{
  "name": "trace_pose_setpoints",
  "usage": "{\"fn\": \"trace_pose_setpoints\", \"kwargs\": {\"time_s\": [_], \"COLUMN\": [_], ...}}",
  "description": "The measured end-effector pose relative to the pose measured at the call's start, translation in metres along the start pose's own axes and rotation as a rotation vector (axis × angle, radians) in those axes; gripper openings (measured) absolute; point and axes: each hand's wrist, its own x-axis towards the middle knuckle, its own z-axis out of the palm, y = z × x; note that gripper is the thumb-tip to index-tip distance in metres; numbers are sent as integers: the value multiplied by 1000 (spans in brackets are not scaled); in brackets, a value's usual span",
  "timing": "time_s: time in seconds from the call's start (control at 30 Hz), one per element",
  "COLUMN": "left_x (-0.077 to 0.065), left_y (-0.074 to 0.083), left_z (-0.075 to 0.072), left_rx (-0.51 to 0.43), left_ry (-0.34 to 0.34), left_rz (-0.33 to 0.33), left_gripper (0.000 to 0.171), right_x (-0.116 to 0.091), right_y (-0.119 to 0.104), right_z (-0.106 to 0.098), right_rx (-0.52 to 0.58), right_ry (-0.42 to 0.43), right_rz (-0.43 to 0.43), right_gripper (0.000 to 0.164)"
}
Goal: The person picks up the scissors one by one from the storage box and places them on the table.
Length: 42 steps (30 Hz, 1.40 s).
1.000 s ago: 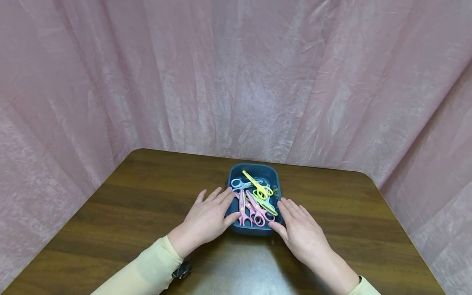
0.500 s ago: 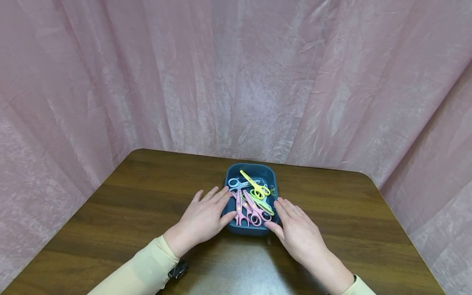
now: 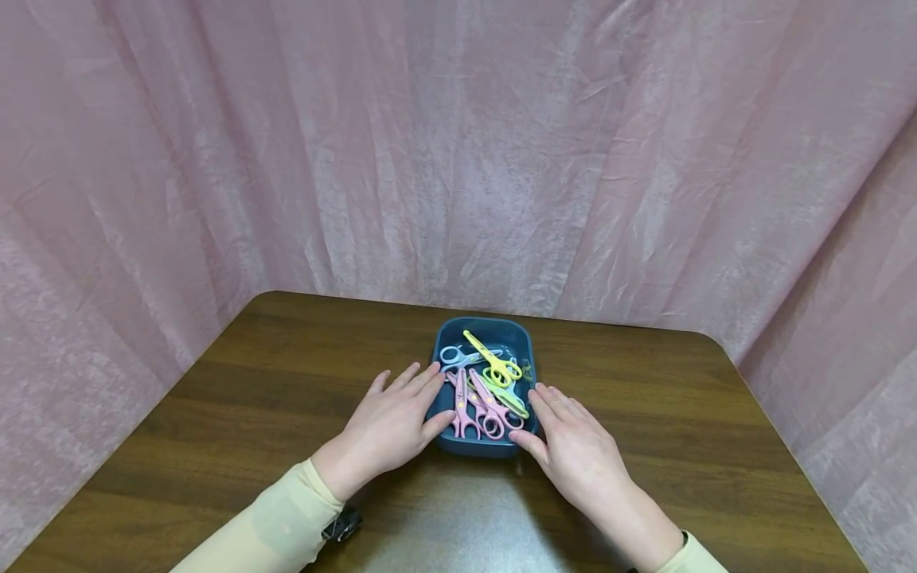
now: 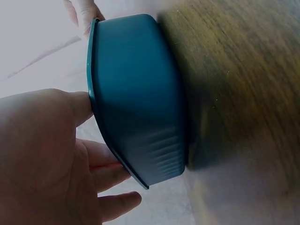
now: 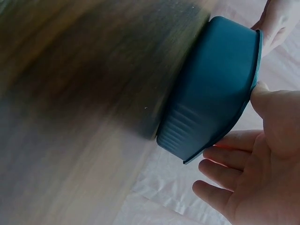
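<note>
A dark blue-green plastic bin [image 3: 478, 449] stands on the table, full of small plastic scissors. Yellow scissors [image 3: 481, 346] lie on top, with blue scissors [image 3: 453, 358] to their left. Pink scissors [image 3: 461, 394] fill the near part, and a green pair [image 3: 510, 402] lies by the right wall. My left hand [image 3: 387, 426] touches the bin's left rim, fingers straight and thumb tip at the edge. On the opposite rim, my right hand [image 3: 582, 452] rests the same way. Both wrist views show the bin's ribbed outer wall [image 4: 136, 89] beside extended fingers.
The brown wooden table [image 3: 645, 382] has rounded far corners. Pink velvet curtains [image 3: 458, 159] hang behind its far edge and along both sides. A small black device [image 3: 342, 525] is at the left wrist, below the pale sleeve [image 3: 268, 525].
The bin with its scissors has slid slightly left across the table. Both hands have shifted left along with it, keeping their places on its sides.
</note>
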Motion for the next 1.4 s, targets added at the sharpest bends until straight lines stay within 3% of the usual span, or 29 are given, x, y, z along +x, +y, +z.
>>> {"fn": "trace_pose_setpoints", "kwargs": {"time_s": [0.43, 0.73, 1.13, 1.4], "left_x": [-10, -11, -7, -8], "left_y": [-5, -8, -8, -8], "left_z": [2, 1, 2, 3], "left_rx": [26, 31, 34, 64], "left_ry": [61, 54, 67, 80], "left_rz": [0, 55, 61, 85], "left_gripper": [85, 97, 97, 94], "right_x": [-1, 1, 26, 48], "right_y": [-6, -6, -1, -3], "right_z": [1, -4, -11, -1], "right_rx": [-38, -71, -75, -89], "right_ry": [14, 23, 104, 63], "right_rz": [-21, -56, -136, -178], "right_gripper": [73, 71, 62, 60]}}
